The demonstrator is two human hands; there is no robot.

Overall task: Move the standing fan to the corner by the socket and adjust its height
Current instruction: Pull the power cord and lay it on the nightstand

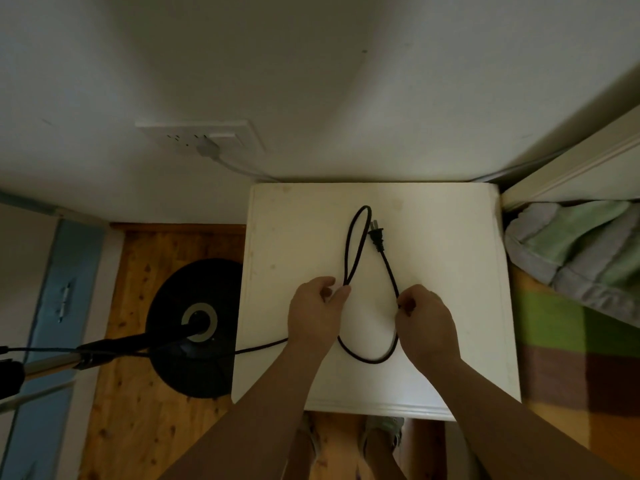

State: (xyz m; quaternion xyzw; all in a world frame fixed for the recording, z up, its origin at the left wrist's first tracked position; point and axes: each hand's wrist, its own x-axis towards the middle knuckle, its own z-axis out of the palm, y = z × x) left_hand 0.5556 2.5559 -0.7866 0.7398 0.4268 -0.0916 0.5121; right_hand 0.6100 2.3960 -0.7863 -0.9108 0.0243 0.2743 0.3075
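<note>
Black marks the one standing fan: its round base [194,306] sits on the wooden floor [138,271] just beside the left edge of the white table [294,237], which hides its right rim. Its single pole [114,344] slants off to the left border of the view, where the fan's head is cut off. One black cord [389,268] runs from the base onto the table top, passes behind the left wrist and curves round near the front middle. The left hand [313,317] pinches a doubled loop of this cord between thumb and fingertips, and the loop reaches toward the back edge. The right hand [427,320], fingers curled, pinches the single strand that leads up to the one plug [376,239], lying flat near the table's middle. Its prongs are too small to count. On the wall behind the back left corner is one socket plate [180,131] with one white plug [207,147] in it. A green and grey blanket [571,244] lies beyond the right edge. Two shoes [384,427] show dimly below the front edge, partly hidden by the arms.
</note>
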